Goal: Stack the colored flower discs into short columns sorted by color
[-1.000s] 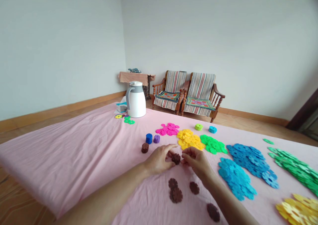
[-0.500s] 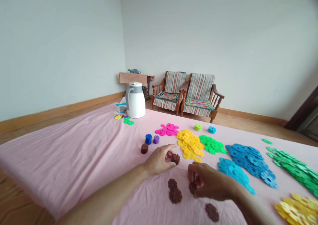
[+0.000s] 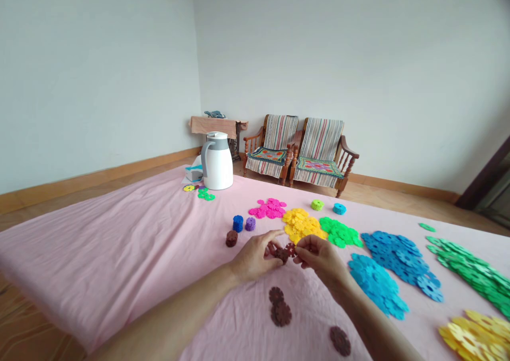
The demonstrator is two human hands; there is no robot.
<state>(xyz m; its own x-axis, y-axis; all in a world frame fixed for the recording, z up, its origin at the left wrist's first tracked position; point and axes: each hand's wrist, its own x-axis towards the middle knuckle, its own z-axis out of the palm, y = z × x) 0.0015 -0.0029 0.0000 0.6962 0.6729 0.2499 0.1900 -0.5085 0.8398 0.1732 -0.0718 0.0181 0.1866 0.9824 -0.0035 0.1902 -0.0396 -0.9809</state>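
My left hand (image 3: 255, 255) grips a small stack of brown flower-shaped discs (image 3: 281, 254) just above the pink cloth (image 3: 131, 254). My right hand (image 3: 321, 257) pinches a single brown disc (image 3: 291, 250) and holds it against the stack's right side. In front of my hands, two brown discs (image 3: 279, 307) lie overlapping on the cloth, and another brown disc (image 3: 341, 341) lies nearer the lower edge. A finished brown stack (image 3: 231, 238) stands to the left, beside a blue stack (image 3: 238, 223) and a purple stack (image 3: 250, 224).
Piles of flat discs spread across the cloth: pink (image 3: 268, 208), yellow (image 3: 302, 224), light green (image 3: 338, 232), blue (image 3: 392, 268), green (image 3: 470, 270), yellow (image 3: 476, 337). A white kettle (image 3: 217, 161) stands at the far edge. Two wooden chairs (image 3: 300, 151) stand against the wall.
My right hand dropped to the cloth, picked up a loose brown disc that lay there, and has come back up to the stack in my left hand.
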